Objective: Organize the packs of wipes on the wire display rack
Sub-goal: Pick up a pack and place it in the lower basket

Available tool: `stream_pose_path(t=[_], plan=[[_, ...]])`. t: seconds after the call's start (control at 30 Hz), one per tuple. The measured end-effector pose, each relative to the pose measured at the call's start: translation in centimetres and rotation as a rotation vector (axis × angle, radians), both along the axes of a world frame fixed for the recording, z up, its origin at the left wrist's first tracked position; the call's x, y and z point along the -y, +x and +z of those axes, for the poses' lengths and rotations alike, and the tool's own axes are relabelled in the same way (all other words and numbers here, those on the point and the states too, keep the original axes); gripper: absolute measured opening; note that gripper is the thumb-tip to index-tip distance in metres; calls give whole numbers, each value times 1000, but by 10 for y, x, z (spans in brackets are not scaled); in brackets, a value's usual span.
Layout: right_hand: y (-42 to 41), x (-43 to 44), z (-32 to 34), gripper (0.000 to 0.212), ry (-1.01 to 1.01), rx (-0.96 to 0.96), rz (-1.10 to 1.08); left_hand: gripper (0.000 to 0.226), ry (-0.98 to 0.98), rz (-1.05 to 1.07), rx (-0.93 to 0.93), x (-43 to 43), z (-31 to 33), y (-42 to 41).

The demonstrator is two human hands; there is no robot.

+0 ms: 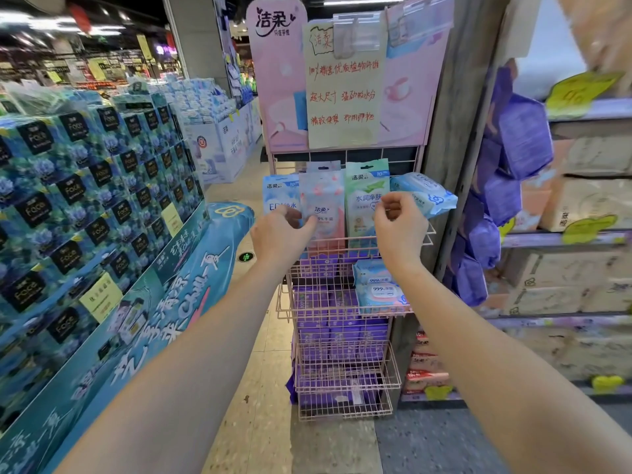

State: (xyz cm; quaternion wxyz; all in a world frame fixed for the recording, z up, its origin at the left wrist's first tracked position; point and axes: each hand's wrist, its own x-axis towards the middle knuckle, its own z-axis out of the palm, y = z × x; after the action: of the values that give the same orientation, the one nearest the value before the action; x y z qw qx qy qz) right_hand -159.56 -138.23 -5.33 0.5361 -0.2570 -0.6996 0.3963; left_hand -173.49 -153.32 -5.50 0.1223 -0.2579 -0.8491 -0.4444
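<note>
Pink wire rack (pixel 427 234) looks partly tidied; one blue pack (pixel 424 195) lies askew. Left hand (pixel 278 237) pinches the pink pack (pixel 323 193); right hand (pixel 400 227) curled, grip unclear.

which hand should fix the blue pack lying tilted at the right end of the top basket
Right. The right hand is right beside the blue pack, while the left hand holds the pink pack farther left.
</note>
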Motion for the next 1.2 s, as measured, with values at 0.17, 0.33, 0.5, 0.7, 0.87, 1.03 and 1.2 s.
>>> stream_pose_path(t=[0.17, 0.33, 0.5, 0.7, 0.87, 1.03, 1.2], plan=[[18, -14, -1, 13, -16, -17, -66, 48, 95, -16, 24, -1, -1, 10], [15, -5, -3, 18, 36, 45, 80, 43, 183, -66, 29, -9, 2, 14], [14, -7, -3, 11, 0, 37, 24, 35, 3, -67, 12, -21, 10, 12], [33, -36, 4, 32, -73, -149, -337, 38, -84, -8, -41, -29, 8, 14], [39, -72, 4, 93, -371, 79, -363, 41, -59, 4, -30, -29, 5, 15], [35, -94, -5, 132, -410, 225, -107, 53, 107, 10, -14, -28, -2, 27], [32, -108, -13, 122, -393, 130, 42, 54, 274, 126, -189, -26, 1, 44]])
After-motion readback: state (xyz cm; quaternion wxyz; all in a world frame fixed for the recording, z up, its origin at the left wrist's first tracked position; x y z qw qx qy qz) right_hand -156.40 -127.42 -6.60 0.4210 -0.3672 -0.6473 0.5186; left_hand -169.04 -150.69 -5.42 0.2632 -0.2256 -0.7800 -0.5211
